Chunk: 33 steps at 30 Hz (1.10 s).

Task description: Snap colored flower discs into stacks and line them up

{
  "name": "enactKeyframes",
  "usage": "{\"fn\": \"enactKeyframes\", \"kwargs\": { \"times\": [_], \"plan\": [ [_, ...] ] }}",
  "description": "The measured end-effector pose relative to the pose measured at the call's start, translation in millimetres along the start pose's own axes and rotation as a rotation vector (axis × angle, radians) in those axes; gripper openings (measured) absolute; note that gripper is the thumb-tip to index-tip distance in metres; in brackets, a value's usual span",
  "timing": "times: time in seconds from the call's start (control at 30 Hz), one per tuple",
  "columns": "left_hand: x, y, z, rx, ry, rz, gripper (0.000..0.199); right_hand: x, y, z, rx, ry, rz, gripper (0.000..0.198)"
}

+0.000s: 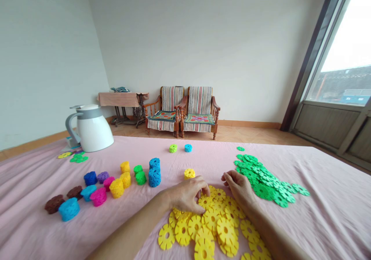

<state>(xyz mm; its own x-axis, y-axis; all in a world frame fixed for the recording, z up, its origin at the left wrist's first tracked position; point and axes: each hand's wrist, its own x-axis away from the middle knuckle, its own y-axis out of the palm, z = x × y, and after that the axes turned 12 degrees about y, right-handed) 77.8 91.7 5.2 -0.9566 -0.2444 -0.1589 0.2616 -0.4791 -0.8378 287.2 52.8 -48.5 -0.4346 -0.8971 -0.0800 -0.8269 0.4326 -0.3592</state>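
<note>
Yellow snowflake discs (212,218), flat and notched with a centre hole, lie in a loose pile in front of me. My left hand (189,194) is over the pile's upper left, thumb and bent fingers apart and touching the discs. My right hand (239,185) hovers at the pile's upper right, thumb and fingers pressed together. Whether something small is between them is hidden. Just beyond my left hand stands a short stack of yellow discs (189,173). To the right of my right hand spreads a pile of green discs (262,178).
Stacked discs in several colours, including blue (154,173) and pink (98,196), stand on the left of the pink cloth (214,155). A lime stack (173,148) and a light blue stack (188,148) are farther back. A white jug (95,130) stands back left.
</note>
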Motion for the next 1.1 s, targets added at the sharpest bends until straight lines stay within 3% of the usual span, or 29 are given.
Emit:
{"fn": "enactKeyframes", "kwargs": {
  "times": [0.3,0.63,0.73,0.87,0.93,1.1],
  "plan": [
    [0.0,-1.8,2.6,0.021,-0.062,-0.012,0.047,0.7,-0.7,0.1,0.021,-0.003,-0.001,0.034],
    [-0.3,-3.5,7.3,0.004,-0.083,-0.012,0.042,0.2,-0.7,-0.2,0.023,0.004,-0.004,0.034],
    [2.1,-16.6,4.7,-0.051,-0.088,0.115,0.038,0.4,-0.3,0.1,0.012,0.004,-0.009,0.034],
    [8.2,-32.7,-15.8,-0.109,-0.185,0.5,0.027,0.8,0.2,-0.2,0.016,-0.015,-0.01,0.033],
    [11.4,-33.8,-28.7,-0.122,-0.251,0.622,0.028,0.5,0.4,0.1,0.021,-0.016,-0.011,0.033],
    [15.4,-23.5,-46.5,-0.088,-0.275,0.613,0.03,-0.8,0.8,3.0,0.027,-0.019,-0.011,0.034]
  ]
}}
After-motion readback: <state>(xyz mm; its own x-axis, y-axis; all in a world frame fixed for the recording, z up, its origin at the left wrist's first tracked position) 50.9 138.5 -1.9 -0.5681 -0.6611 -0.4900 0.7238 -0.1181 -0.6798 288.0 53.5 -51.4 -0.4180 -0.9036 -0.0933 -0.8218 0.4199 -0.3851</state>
